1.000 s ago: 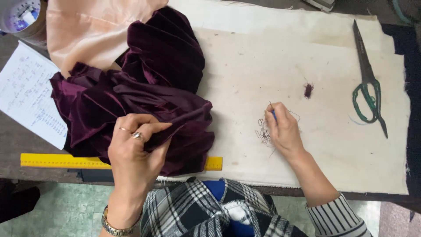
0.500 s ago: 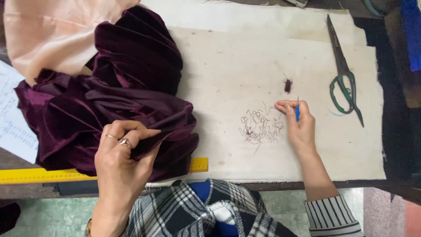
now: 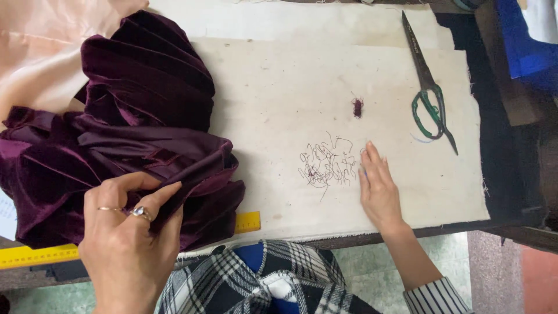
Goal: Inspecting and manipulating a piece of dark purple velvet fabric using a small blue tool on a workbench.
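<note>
My left hand (image 3: 129, 244) has its grip closed on a fold of the dark purple velvet fabric (image 3: 133, 139), thumb and fingers pinching the near edge of the heap, two rings showing on the fingers. My right hand (image 3: 379, 191) lies flat and open on the cream cloth (image 3: 325, 75) that covers the table, fingers together; a thin blue thing shows at its left edge, too hidden to name, so I cannot tell whether it holds anything. Touching that hand on the side toward the velvet is a tangle of loose threads (image 3: 326, 166). Beyond the tangle, farther from me, sits a small purple tuft (image 3: 358, 107). Well to the right of the velvet, past my right hand, green-handled scissors (image 3: 429, 87) lie shut on the cloth. A yellow ruler (image 3: 40, 256) runs under the velvet's near edge, and peach satin fabric (image 3: 40, 58) lies behind the velvet on its left side.
</note>
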